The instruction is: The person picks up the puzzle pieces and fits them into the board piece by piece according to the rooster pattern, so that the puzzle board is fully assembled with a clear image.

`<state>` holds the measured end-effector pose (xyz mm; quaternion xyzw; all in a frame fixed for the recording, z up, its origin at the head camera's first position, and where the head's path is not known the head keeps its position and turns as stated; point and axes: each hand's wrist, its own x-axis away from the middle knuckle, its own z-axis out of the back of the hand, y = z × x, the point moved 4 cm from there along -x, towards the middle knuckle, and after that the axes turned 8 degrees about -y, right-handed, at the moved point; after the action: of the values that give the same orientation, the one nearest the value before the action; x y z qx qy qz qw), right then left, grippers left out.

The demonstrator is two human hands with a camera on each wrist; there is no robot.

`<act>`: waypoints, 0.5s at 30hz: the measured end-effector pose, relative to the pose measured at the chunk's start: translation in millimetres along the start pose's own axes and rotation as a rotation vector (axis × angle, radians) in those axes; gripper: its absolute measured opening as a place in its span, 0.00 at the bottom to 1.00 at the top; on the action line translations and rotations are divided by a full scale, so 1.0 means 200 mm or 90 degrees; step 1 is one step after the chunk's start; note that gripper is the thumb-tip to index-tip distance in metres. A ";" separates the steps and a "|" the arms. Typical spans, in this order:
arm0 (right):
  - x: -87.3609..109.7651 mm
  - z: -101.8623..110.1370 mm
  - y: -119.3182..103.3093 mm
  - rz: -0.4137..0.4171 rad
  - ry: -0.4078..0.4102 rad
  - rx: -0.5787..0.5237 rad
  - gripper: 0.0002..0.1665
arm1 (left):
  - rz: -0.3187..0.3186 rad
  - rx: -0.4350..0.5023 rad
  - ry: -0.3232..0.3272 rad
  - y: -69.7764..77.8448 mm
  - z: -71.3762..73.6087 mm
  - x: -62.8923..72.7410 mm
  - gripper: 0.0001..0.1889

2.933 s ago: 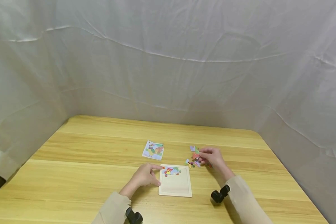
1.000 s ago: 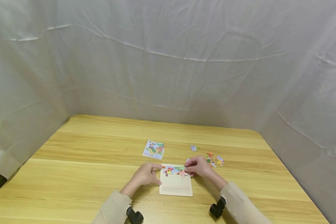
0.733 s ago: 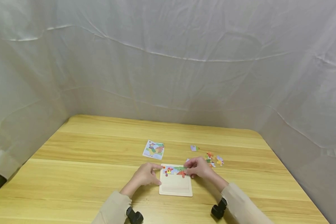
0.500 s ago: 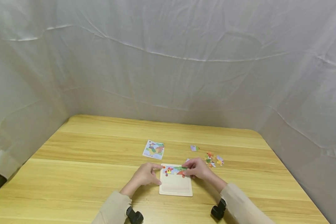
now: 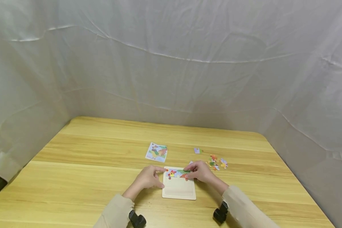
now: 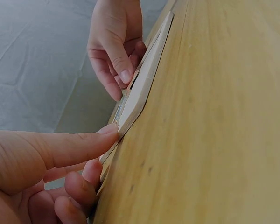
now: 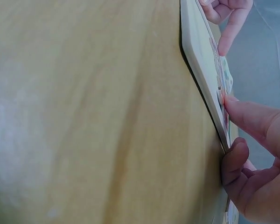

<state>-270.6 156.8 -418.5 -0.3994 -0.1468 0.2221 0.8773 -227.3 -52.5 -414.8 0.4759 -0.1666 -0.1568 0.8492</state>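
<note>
A pale wooden puzzle tray (image 5: 179, 191) lies on the table with joined jigsaw pieces (image 5: 172, 173) along its far edge, showing a red and yellow bird's head. My left hand (image 5: 146, 180) touches the tray's left rim, thumb and index finger spread apart; in the left wrist view the thumb (image 6: 84, 145) lies against the rim and the other fingers curl below. Over the tray's far right corner, my right hand (image 5: 203, 172) holds a green and red puzzle piece (image 5: 183, 176) between thumb and index finger. That hand partly hides the piece and the corner.
Loose puzzle pieces (image 5: 213, 161) lie right of the tray, with a lilac and green piece (image 5: 197, 150) farther back. A square picture card (image 5: 156, 152) of the bird lies behind the tray. Grey cloth (image 5: 171, 79) hangs around the wooden table (image 5: 88, 190).
My right hand has come from the loose pieces to the tray with a puzzle piece, which now sits lower in the far right corner. The index finger has slid slightly left. My left hand stays put.
</note>
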 end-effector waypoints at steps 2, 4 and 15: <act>0.00 0.00 0.00 -0.003 -0.003 -0.002 0.10 | -0.001 0.001 0.000 0.00 0.00 0.00 0.27; 0.00 0.00 0.00 -0.005 -0.008 -0.002 0.10 | 0.000 0.001 -0.001 0.00 0.00 0.00 0.27; 0.00 0.00 -0.03 0.018 -0.021 0.012 0.09 | 0.012 0.000 0.000 0.00 0.00 0.00 0.27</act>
<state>-269.2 153.5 -414.7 -0.3895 -0.1538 0.2422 0.8752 -228.3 -52.5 -415.6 0.4740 -0.1710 -0.1485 0.8509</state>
